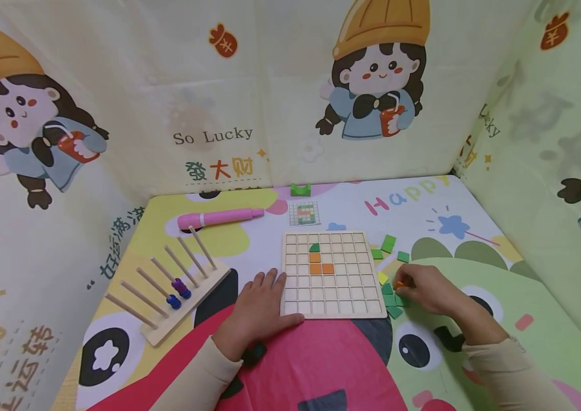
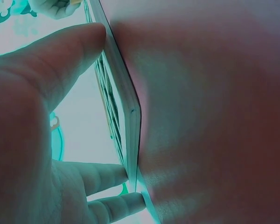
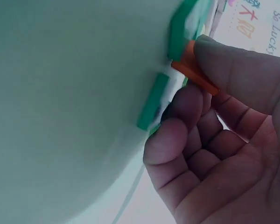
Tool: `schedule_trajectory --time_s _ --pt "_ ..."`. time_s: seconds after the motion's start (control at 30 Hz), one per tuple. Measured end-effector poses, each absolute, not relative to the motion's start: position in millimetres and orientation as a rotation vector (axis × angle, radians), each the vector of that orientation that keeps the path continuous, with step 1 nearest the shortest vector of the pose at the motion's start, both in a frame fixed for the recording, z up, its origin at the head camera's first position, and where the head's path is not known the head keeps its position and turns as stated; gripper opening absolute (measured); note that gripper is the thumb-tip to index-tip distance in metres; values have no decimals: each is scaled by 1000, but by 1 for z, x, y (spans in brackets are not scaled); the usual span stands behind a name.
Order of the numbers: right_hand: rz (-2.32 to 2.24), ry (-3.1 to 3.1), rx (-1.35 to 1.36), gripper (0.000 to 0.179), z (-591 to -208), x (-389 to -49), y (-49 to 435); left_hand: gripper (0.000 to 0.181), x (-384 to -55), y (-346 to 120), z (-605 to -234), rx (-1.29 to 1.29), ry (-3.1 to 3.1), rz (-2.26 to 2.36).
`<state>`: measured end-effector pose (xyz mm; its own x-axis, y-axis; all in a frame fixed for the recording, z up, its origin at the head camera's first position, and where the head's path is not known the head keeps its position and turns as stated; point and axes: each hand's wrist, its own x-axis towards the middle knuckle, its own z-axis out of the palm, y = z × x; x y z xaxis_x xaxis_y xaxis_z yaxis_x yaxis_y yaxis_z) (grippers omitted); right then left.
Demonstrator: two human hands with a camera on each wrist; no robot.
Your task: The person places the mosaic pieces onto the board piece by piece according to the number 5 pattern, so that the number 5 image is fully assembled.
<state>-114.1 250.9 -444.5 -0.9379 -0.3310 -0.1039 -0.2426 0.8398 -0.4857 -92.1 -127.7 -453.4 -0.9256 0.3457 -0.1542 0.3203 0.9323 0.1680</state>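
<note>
While the spread left hand [image 1: 258, 307] touches the board [image 1: 338, 282], here's the right grip [image 1: 428, 289] pinching an orange tile [image 3: 194, 76] beyond the board's right edge!

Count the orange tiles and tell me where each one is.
4 orange tiles. Three lie on the grid board: one below the green piece, another below that, a third right of the second. The fourth is pinched in the right hand, which may hide more.
</note>
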Motion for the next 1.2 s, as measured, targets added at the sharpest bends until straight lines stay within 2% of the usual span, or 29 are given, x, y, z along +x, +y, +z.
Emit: schedule_trajectory --time_s 0.17,0.53,0.7,1.2 --pt "-753 2890 -468 9 -436 -120 248 106 -92 -128 -453 503 2910 208" --pt "-751 2848 -628 16 -427 -147 209 106 -92 -128 -453 496 2904 218" --pt "-815 2779 -639 4 -431 -158 190 106 -92 -127 -453 497 2901 216" --pt "-683 2735 -672 5 -435 -182 150 106 -93 -127 -453 498 2898 213"
